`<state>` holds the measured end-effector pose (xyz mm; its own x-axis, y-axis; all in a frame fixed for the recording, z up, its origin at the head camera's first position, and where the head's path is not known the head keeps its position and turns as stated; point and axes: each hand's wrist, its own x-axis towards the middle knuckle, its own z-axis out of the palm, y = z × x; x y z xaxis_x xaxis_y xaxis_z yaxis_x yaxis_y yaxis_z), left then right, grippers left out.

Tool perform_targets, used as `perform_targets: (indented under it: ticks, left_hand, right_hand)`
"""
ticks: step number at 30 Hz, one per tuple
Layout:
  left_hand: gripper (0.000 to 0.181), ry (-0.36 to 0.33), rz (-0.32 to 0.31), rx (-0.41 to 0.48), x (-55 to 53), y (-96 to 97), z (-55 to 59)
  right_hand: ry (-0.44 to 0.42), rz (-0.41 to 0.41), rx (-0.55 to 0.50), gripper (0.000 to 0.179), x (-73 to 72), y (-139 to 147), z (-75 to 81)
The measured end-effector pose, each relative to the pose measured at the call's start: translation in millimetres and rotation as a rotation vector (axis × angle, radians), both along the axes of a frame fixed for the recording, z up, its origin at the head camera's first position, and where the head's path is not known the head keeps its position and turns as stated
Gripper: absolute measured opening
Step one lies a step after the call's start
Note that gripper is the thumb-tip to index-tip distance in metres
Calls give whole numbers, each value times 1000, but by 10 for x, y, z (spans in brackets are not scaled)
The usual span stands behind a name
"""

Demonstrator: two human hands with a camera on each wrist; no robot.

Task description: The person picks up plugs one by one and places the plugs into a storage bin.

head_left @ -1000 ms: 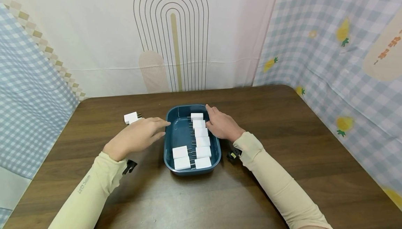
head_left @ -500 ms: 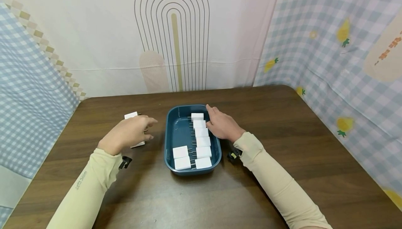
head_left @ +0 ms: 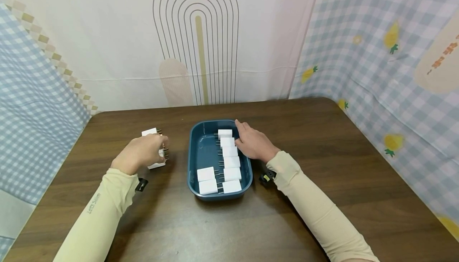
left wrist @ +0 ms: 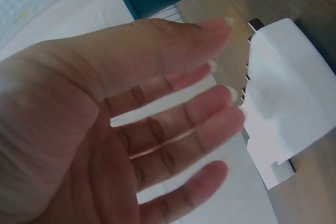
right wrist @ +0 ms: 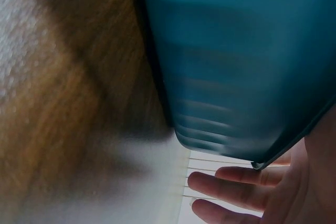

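Note:
My left hand [head_left: 140,152] hovers over white wall chargers [head_left: 156,166] with metal prongs on the table, partly hiding them. In the left wrist view its fingers [left wrist: 210,129] are loosely extended beside a white charger [left wrist: 294,82], with nothing held. A blue tray [head_left: 204,150] stands in the middle. Along its right side runs a column of several white chargers [head_left: 231,162], prongs facing left. Two more chargers [head_left: 206,173] lie at its front left, prongs facing right. My right hand [head_left: 256,144] rests on the tray's right rim, and its fingers [right wrist: 231,190] extend past the edge.
The brown wooden table [head_left: 305,198] has a rounded far right corner. A white patterned cloth [head_left: 118,46] hangs behind it, with blue checked cloth [head_left: 365,54] on the right. Another charger [head_left: 149,131] shows just beyond my left hand.
My left hand has moved left, from beside the tray's left rim to the chargers on the table. My right hand, the tray and its chargers have stayed put.

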<state>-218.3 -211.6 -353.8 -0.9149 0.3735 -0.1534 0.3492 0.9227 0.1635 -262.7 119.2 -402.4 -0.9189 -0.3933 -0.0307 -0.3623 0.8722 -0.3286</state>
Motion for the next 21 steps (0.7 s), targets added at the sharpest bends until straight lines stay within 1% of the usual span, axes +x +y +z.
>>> perform_targets:
  ticks: [4,8,13,21]
  left_hand:
    - [29,-36,49,-11,5,-25,-22]
    - [31,-59,70,-21,15,-42,-39]
    - [32,-77,77,-25,14,-45,-51]
    - [33,-81,81,-46,3,-29,-65]
  right_hand:
    - [4,4,0,67,6,2,6]
    - [9,11,2,67,6,3,8]
    - [10,12,1,67,5,2,5]
    - [11,16,-4,67,5,8,4]
